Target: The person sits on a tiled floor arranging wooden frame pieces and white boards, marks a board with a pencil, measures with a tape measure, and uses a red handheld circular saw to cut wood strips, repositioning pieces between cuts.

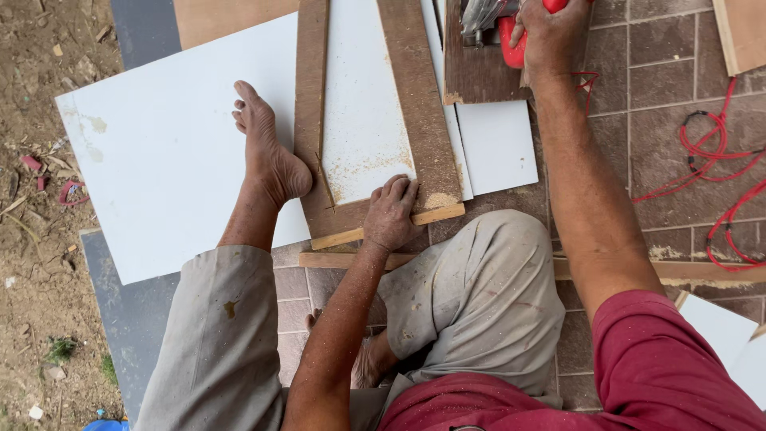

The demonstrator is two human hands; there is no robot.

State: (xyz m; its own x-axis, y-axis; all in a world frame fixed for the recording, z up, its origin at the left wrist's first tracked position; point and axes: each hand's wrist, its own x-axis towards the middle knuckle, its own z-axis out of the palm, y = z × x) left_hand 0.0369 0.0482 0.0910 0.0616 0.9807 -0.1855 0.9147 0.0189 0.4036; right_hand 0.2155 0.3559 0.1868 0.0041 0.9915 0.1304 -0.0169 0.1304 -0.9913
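My left hand point(391, 214) presses flat on the near end of a brown wooden frame point(420, 120) that lies over a white board point(363, 104) dusted with sawdust. My right hand point(550, 36) grips a red power tool point(513, 44) at the top edge, resting on a dark wooden piece point(475, 76); most of the tool is cut off by the frame's edge. My bare left foot point(267, 152) rests against the frame's left strip, on a large white sheet point(159, 152).
A red cable point(710, 152) loops over the brown paving tiles on the right. A thin wooden batten point(327, 259) lies across under my knees. More white panels point(718, 327) sit at the lower right. Bare dirt with litter runs along the left.
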